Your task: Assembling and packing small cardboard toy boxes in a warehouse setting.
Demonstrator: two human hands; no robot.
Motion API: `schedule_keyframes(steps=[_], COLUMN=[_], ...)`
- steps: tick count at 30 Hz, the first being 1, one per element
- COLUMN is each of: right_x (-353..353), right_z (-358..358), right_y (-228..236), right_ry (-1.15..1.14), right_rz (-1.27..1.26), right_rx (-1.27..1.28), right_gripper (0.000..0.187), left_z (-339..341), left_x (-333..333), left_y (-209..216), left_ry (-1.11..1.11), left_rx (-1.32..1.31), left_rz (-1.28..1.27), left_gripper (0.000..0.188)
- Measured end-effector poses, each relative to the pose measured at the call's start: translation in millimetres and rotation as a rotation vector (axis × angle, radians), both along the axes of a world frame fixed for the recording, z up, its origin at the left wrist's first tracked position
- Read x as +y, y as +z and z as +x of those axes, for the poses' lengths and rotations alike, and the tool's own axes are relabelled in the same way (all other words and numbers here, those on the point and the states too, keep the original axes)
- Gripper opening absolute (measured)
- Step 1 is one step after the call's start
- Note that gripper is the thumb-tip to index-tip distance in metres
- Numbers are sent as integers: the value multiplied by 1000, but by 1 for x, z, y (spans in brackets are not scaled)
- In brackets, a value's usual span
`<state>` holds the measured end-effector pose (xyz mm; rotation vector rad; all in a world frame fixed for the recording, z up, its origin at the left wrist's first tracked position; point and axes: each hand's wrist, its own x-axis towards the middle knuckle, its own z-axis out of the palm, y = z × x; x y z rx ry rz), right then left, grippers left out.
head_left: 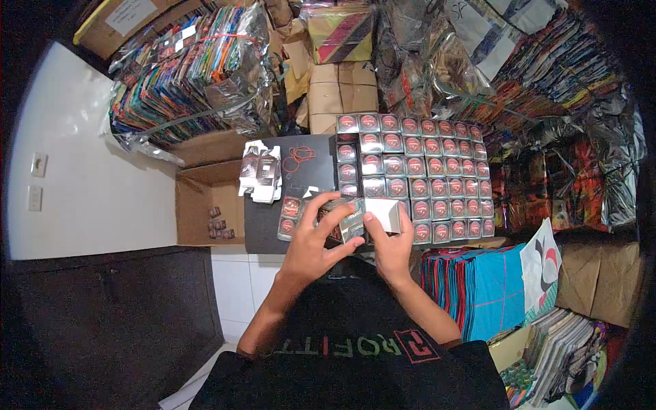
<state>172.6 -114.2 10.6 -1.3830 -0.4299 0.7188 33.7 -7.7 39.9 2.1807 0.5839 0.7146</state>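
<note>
My left hand [311,236] is closed around a small dark printed box [350,222], fingers over its top and thumb along the near edge. Close beside it, my right hand [394,249] grips a small box with a white face [384,213], thumb on its left edge. Whether the two pieces touch is hidden by my fingers. Several small boxes with red round emblems [436,167] stand in tight rows just beyond and right of my hands. A few similar boxes [290,212] sit left of my left hand.
Flat unfolded cartons [261,171] and red rubber bands [297,158] lie on the dark table [260,229]. Left of it, an open cardboard box [195,188] holds several small boxes. Plastic-wrapped bundles [191,82] line the back; blue folded packs [488,283] stand at right.
</note>
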Motion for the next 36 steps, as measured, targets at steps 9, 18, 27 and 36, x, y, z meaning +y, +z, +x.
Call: schedule_keyframes(steps=[9,18,27,36], right_x=[-1,-2,3,3], right_z=[-5,3,3,5], right_y=[3,11,18,8], right_ry=[-40,190,244,222], right_rz=[-1,39,79,13], right_rx=[-276,-629,-769,-334], right_gripper=[27,46,48,38], left_z=[3,-5,-8,-4], left_x=[-3,7,7,9], left_y=[2,-1,3,4], left_ry=[46,83,98,45], left_rx=[36,60,16,34], left_rz=[-39,-68,-141,156], left_gripper=[64,73,79,75])
